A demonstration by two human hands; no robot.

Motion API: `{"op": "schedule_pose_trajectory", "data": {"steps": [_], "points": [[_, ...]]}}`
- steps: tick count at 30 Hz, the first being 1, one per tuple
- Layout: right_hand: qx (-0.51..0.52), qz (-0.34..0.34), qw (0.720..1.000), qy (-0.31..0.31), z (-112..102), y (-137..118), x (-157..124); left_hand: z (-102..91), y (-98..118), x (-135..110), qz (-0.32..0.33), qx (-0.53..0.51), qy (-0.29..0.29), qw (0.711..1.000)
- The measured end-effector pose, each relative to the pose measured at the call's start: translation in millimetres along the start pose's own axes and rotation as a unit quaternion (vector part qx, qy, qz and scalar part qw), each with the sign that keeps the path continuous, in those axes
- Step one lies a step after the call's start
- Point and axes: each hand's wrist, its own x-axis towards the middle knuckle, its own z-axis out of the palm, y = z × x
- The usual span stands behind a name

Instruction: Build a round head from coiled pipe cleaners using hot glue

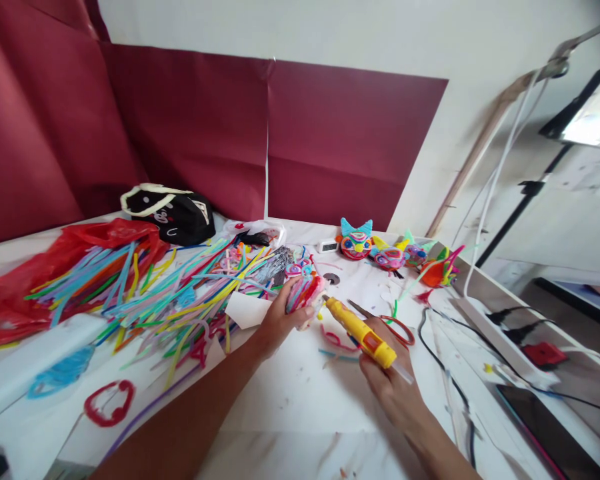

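My left hand (280,317) is closed around a small multicoloured pipe-cleaner figure (305,288), held just above the white table (290,413). My right hand (387,377) grips a yellow glue gun (363,331) with an orange trigger. The gun's nozzle points left and touches the figure's right side. A clear glue stick pokes out of the gun's rear end.
A big heap of coloured pipe cleaners (170,287) spreads over the left, with a red plastic bag (35,273) and a black bag (173,215) behind. Finished pipe-cleaner heads (356,241) stand at the back. Red-handled scissors (390,323), a power strip (500,340) and cables lie to the right.
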Motion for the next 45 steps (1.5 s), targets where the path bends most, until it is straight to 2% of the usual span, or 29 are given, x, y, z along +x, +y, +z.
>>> {"op": "schedule_pose_trajectory", "data": {"steps": [17,25,33,40,45], "points": [[-0.015,-0.023,1.0,-0.009,4.4,0.8,-4.2,-1.6,-4.1,2.6,0.011,0.01,0.032,0.999],[-0.012,-0.032,0.999,-0.019,4.5,0.4,-4.3,-3.4,-9.5,4.7,0.002,-0.004,0.022,1.0],[-0.021,-0.045,0.999,-0.021,4.9,-0.6,-3.9,-1.9,-2.1,3.1,-0.003,0.016,0.022,1.0],[-0.026,-0.037,0.999,-0.003,3.6,-0.1,-3.1,-1.5,-0.8,1.6,-0.002,0.015,0.018,1.0],[-0.025,-0.028,0.999,0.009,1.5,0.6,-1.1,-1.4,-1.3,0.9,-0.026,0.0,-0.005,1.0]]}}
